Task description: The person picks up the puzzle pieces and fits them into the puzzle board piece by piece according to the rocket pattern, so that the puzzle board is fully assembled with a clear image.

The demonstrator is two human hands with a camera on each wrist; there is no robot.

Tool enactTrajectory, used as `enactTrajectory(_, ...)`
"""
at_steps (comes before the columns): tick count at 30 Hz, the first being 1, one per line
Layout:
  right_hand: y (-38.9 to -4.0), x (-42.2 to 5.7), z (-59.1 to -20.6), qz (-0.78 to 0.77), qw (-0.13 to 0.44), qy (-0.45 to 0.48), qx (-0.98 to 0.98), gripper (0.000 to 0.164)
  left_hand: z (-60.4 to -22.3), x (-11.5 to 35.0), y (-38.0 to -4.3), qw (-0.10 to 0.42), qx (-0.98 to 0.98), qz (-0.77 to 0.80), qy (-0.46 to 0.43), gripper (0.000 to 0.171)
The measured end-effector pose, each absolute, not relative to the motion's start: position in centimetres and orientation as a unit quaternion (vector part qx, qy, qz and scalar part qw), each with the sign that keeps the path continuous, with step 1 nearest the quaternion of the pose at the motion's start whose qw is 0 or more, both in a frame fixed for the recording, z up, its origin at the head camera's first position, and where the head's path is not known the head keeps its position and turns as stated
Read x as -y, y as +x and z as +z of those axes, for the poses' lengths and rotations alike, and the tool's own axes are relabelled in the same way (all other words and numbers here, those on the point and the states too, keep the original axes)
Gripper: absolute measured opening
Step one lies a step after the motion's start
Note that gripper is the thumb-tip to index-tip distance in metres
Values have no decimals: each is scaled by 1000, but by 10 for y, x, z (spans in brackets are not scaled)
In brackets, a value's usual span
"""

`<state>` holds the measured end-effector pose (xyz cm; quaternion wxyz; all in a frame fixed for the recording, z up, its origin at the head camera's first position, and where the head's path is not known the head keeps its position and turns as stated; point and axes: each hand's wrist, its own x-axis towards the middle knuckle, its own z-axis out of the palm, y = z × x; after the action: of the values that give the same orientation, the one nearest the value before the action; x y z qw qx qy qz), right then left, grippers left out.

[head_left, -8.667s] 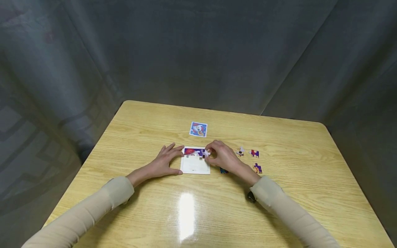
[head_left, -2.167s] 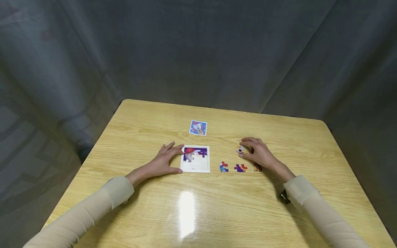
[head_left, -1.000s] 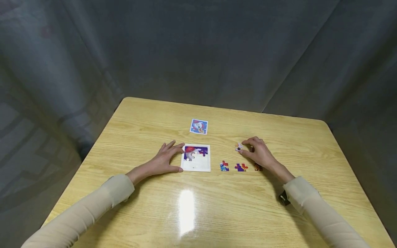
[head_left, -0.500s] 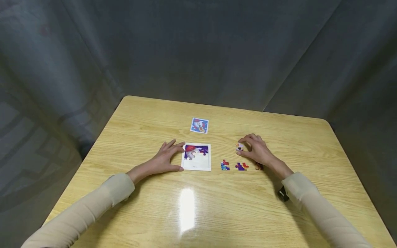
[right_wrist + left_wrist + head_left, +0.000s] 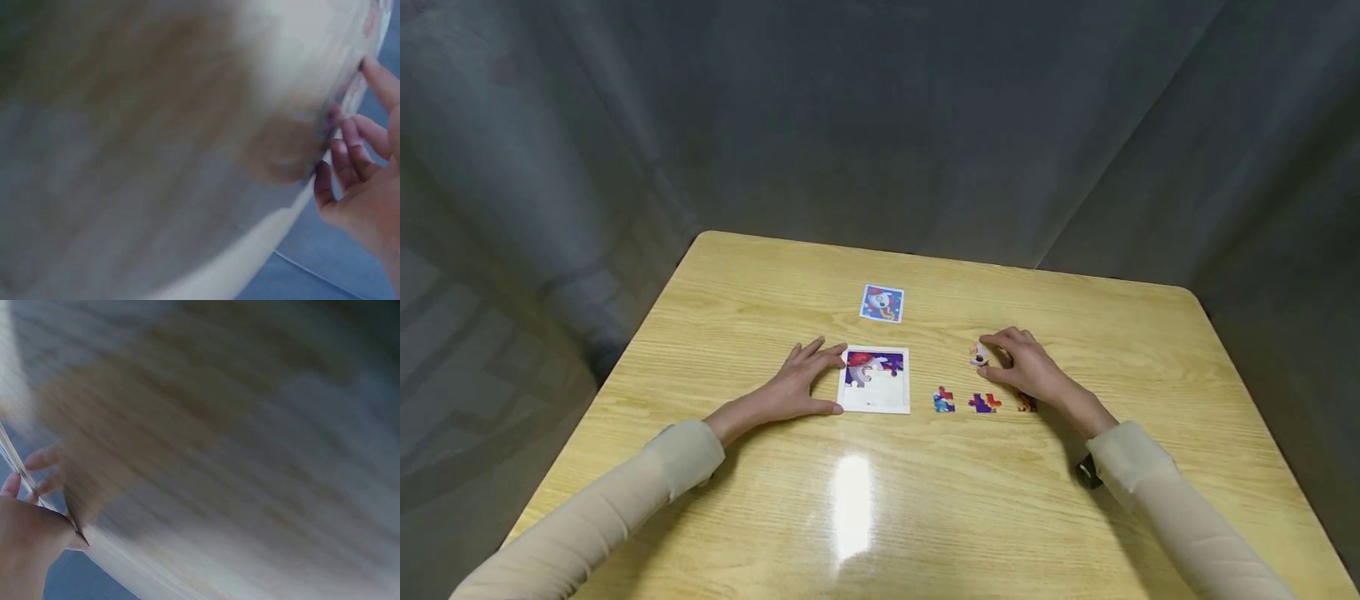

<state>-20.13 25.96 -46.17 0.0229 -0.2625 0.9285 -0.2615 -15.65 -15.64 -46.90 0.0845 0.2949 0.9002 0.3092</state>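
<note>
In the head view a white puzzle tray (image 5: 887, 404) lies on the table, with joined purple, red and grey pieces (image 5: 865, 362) along its top and upper left. My left hand (image 5: 793, 385) rests at its left side, thumb and index finger spread and touching the edge near the two left corners. To the right, my right hand (image 5: 1026, 362) pinches a whitish puzzle piece (image 5: 978, 356) with a dark spot, low over the table or on it. Nearer me lie a blue-red piece (image 5: 944, 400), a purple-orange piece (image 5: 984, 403) and a dark orange piece (image 5: 1027, 403), partly hidden by the hand.
A small square picture card (image 5: 882, 304) lies behind the tray. The wooden table (image 5: 760, 500) has rounded far corners, and grey curtains (image 5: 880, 125) hang around it. Both wrist views are strongly tilted and blurred.
My right hand has gone from the tray to the loose pieces, and a grey piece has joined the tray's left side. Lately the pinched piece has turned slightly. My left hand stays put.
</note>
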Motion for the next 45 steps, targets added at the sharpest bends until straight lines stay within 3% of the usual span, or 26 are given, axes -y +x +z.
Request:
enactTrajectory(15,-210,-250,-444,-239,91,-273,-927,54,-471,157,-158,91,-901,309,291,64)
enactTrajectory(30,-219,-243,-438,-236,115,-323,-909,50,-469,158,-156,86,-899,314,294,64)
enactTrajectory(45,-200,-240,-437,-209,80,-177,-959,57,-467,156,-155,95,-902,306,290,63)
